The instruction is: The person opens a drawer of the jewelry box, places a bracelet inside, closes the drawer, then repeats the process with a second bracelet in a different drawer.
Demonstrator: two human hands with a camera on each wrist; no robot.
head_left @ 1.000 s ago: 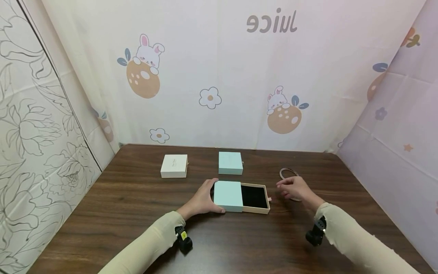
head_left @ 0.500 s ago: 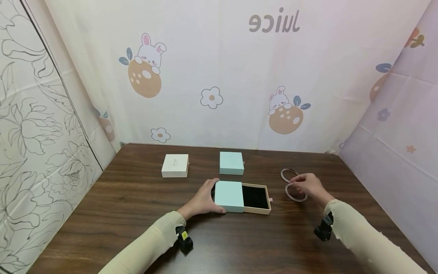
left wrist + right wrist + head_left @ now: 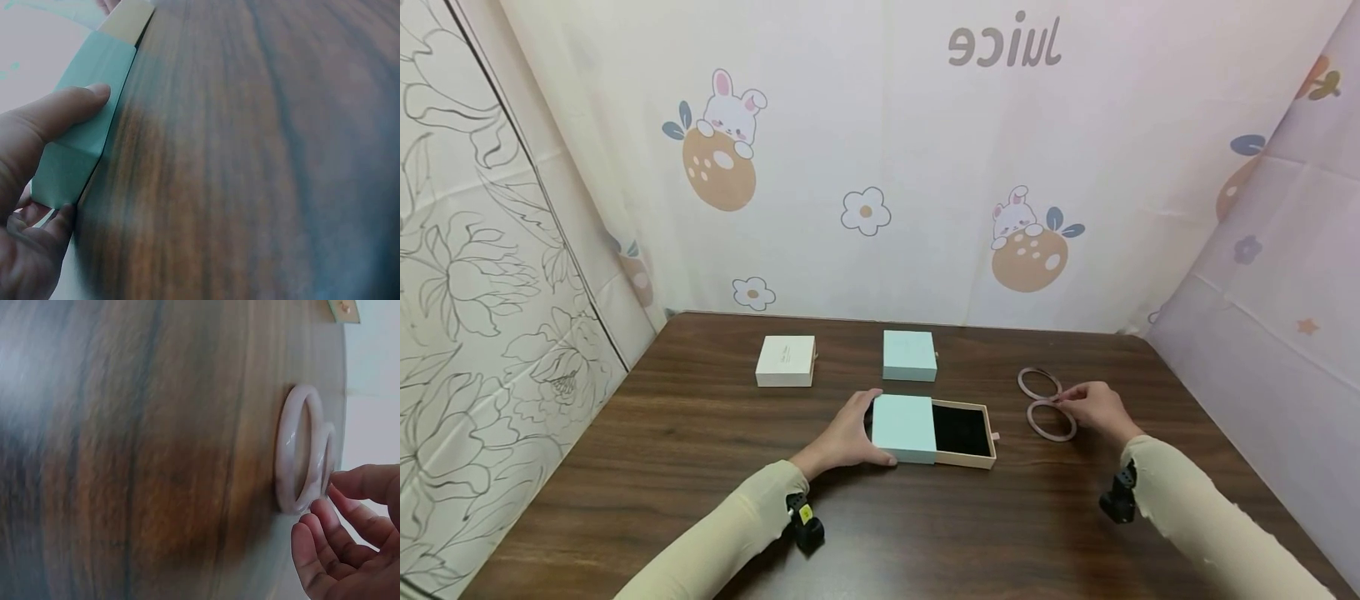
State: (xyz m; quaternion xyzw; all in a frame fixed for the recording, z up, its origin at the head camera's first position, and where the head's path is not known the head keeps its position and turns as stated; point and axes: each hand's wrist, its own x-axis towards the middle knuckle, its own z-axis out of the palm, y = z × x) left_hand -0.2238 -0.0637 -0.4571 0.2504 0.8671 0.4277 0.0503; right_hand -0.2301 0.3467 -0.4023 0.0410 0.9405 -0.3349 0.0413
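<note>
A mint-green drawer box (image 3: 904,423) lies on the table, its cream tray (image 3: 964,459) with a black lining slid out to the right. My left hand (image 3: 846,435) grips the sleeve's left end, thumb on the front side in the left wrist view and fingers behind. Two pale pinkish bangles lie to the right, their rims meeting. The nearer bangle (image 3: 1052,437) lies flat. At the farther bangle (image 3: 1021,382), my right hand (image 3: 1099,408) pinches the right rim between thumb and index finger; the other fingers are loosely bent in the right wrist view.
A white box (image 3: 785,362) and a second mint-green box (image 3: 909,356), both shut, stand toward the back of the wooden table (image 3: 925,533). A patterned curtain (image 3: 820,125) hangs behind the table's far edge.
My right hand has moved right, away from the open tray, uncovering the nearer bangle, and now holds the farther bangle's rim. My left hand stays on the box.
</note>
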